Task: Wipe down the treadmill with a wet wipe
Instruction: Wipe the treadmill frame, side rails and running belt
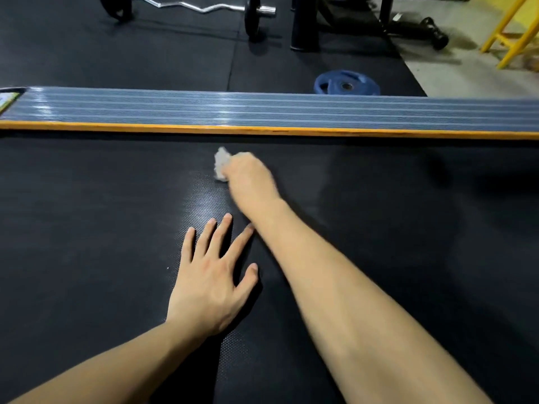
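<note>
Nearest the camera, two bare forearms rise from the bottom edge of the frame over the black textured treadmill belt (87,228), which fills the lower two thirds of the picture. At mid-frame the right hand (248,176) has its fingers curled round a crumpled white wet wipe (220,164) held against the belt; both are blurred, and most of the wipe is hidden under the fingers. Below it, left of centre, the left hand (210,275) lies flat on the belt with fingers straight and spread, holding nothing. Above the wipe runs the treadmill's grey ribbed side rail (262,112) with an orange edge, cut off at both sides. Beyond, dark rubber flooring carries a blue weight plate (347,86), partly hidden by the rail, a curl bar (186,5) at upper left, and a yellow frame (510,33) at upper right
</note>
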Demonstrator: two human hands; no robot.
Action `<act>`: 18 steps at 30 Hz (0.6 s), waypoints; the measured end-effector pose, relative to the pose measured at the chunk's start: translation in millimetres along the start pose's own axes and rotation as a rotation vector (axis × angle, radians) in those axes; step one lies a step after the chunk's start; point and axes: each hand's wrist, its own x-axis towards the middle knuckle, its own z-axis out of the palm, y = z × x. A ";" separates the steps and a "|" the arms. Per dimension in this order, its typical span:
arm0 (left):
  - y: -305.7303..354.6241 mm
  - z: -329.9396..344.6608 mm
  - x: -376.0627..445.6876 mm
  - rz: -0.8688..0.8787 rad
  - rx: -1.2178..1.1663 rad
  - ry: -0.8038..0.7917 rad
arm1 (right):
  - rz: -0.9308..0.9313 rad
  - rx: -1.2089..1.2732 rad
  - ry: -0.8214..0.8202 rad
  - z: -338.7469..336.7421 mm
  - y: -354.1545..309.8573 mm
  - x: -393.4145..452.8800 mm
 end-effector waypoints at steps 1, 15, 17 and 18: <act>-0.8 -0.3 -0.3 0.005 -0.001 -0.001 | -0.062 0.023 -0.033 2.2 -7.0 -2.8; 4.3 -4.9 1.0 -0.026 -0.010 -0.017 | 0.083 -0.199 0.152 -27.6 105.8 -21.8; 4.1 -6.0 3.0 -0.025 -0.015 -0.035 | -0.124 -0.101 0.048 -4.2 35.8 -12.7; 4.1 -6.5 2.9 -0.030 -0.012 -0.045 | -0.235 -0.073 0.002 -1.8 15.0 -14.6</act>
